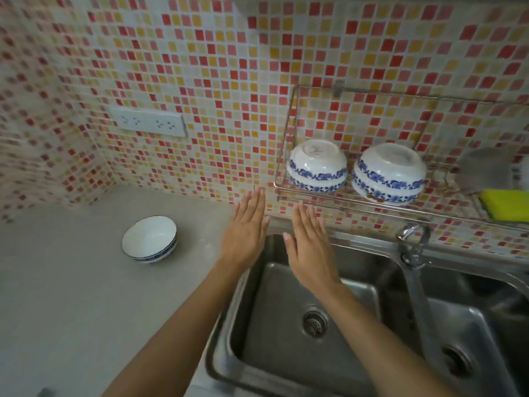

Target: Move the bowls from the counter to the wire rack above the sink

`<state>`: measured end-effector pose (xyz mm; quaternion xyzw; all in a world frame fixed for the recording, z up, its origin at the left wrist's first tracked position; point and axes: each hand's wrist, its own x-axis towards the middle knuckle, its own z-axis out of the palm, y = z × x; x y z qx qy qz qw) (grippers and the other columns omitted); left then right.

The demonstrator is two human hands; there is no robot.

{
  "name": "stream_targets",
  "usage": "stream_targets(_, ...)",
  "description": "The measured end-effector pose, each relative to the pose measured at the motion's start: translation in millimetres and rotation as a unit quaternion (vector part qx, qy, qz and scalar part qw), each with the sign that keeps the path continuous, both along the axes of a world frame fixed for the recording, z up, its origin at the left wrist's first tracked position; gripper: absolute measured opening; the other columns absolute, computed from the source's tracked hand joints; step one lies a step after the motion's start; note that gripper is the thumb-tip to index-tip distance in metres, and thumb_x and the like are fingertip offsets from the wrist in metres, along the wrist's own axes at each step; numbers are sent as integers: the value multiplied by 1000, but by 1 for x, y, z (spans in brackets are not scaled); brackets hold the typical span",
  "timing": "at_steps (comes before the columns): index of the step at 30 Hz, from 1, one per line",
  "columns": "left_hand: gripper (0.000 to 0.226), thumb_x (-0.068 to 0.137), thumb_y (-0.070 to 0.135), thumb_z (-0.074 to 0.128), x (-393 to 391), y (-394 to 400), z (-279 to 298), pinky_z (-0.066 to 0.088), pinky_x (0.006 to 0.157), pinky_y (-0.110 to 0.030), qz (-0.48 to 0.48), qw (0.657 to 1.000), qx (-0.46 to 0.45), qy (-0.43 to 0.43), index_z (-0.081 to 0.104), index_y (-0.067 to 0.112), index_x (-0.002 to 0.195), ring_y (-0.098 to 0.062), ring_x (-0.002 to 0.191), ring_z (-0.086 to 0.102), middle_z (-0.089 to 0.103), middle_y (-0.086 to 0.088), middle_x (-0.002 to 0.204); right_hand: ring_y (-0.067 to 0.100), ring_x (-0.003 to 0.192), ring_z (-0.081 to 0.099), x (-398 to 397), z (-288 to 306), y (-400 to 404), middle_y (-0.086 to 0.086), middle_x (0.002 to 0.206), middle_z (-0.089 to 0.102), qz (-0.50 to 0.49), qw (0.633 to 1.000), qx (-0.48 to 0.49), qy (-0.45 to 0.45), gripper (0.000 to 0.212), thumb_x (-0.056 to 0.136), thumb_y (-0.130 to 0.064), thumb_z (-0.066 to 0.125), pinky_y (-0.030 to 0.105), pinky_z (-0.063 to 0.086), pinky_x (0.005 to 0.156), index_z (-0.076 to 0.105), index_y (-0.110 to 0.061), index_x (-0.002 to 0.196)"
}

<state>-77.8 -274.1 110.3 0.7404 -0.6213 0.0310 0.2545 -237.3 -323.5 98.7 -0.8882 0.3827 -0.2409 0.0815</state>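
One white bowl with a blue rim pattern (149, 238) stands upright on the grey counter (71, 296), left of the sink. Two stacks of blue-and-white bowls lie upside down on the wire rack (289, 130): the left stack (317, 166) and the right stack (389, 173). My left hand (246, 230) hovers flat with fingers apart, just below the rack's left corner. My right hand (310, 246) is beside it, also flat and empty, over the back edge of the sink. Neither hand touches a bowl.
A double steel sink (274, 325) fills the lower right, with a tap (412, 245) behind its divider. A yellow sponge (505, 206) lies on the rack's right end next to a blurred grey object. A white wall socket (147, 121) sits on the mosaic tiles.
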Motion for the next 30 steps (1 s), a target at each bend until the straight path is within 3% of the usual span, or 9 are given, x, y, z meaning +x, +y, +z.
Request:
stream_targets(4,59,100,44,8,70,48,-22,-4,120,-34,82,996,32,28,0,17,152,-16,147,-10,-5,1,160,20,149,-10,77,-25,29,-2,162,-2,36,996,75,43,63,103,-45,27,42,0,123,4,-17,155)
stream_targets(9,53,103,31,18,160,89,-39,-2,119,-32,173,980,43,90,12,10,151,-21,149,1,7,-5,161,25,150,12,174,-45,60,5,165,8,68,986,133,77,65,101,-46,36,39,12,120,11,-18,155)
stream_targets(13,51,103,26,25,226,108,-71,8,118,-35,238,958,52,154,22,1,148,-31,145,15,22,-14,157,30,147,22,237,-70,65,7,164,11,61,969,221,94,67,100,-50,35,45,25,117,15,-17,155)
stream_targets(17,54,102,29,31,270,120,-109,20,118,-43,283,917,103,262,26,-3,145,-37,142,22,26,-22,153,34,140,35,279,-90,62,15,156,32,14,942,318,102,74,97,-55,39,46,34,110,17,-14,154)
stream_targets(19,48,99,28,35,283,121,-122,35,107,-45,298,896,104,312,36,-3,135,-37,131,38,40,-22,141,36,136,40,298,-94,61,19,151,39,-16,925,368,98,79,95,-57,42,44,36,108,16,-12,154)
stream_targets(21,40,98,25,39,290,120,-129,40,96,-38,309,880,102,345,44,-1,128,-35,120,48,51,-18,131,37,133,44,314,-98,59,21,146,45,-42,903,417,92,80,94,-58,44,44,39,105,18,-11,153)
stream_targets(24,37,95,19,45,294,117,-133,39,87,-29,303,863,72,397,48,7,130,-33,114,55,59,-14,127,38,123,52,333,-102,59,17,137,55,-75,893,438,72,69,92,-53,52,41,44,96,33,-12,144)
stream_targets(27,43,91,13,48,296,113,-133,38,87,-25,306,830,63,461,46,9,134,-31,117,54,58,-12,130,39,111,60,345,-109,61,17,127,60,-109,888,443,53,62,88,-43,59,42,51,90,38,-10,137)
stream_targets(30,47,88,6,45,298,107,-130,40,87,-27,318,801,64,503,44,8,134,-32,117,52,56,-14,131,34,76,71,351,-116,60,19,111,67,-143,843,519,-1,45,81,-27,53,44,60,68,42,-14,123)
